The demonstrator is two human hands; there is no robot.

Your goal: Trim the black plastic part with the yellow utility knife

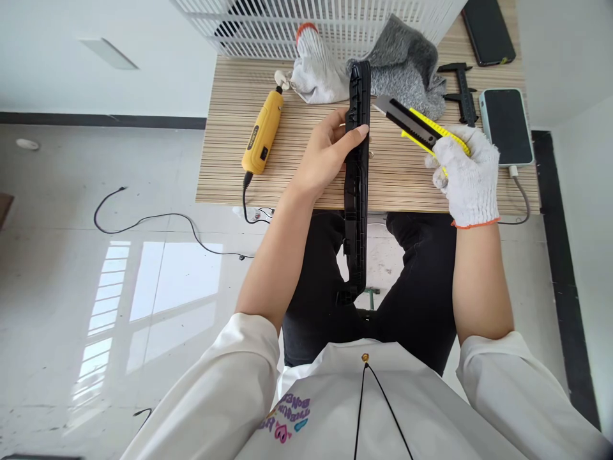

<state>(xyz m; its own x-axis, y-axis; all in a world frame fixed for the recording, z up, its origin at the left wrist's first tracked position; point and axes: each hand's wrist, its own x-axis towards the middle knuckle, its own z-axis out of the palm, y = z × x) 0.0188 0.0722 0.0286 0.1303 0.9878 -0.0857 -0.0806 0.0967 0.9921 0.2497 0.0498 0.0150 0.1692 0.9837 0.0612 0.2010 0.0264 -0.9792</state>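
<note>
My bare left hand (328,153) grips a long black plastic part (358,211) held lengthwise, its near end over my lap and its far end above the table. My right hand (467,176), in a white knit glove with an orange cuff, is closed round a yellow and black utility knife (416,124). The knife's blade is out and points left, just right of the part's upper section, not touching it as far as I can see.
On the striped wooden table (230,172) lie a yellow rotary tool (262,133) with a black cord, a loose white glove (316,70), a grey cloth (407,67), black calipers (463,92), two phones (506,124) and a white wire rack (311,22).
</note>
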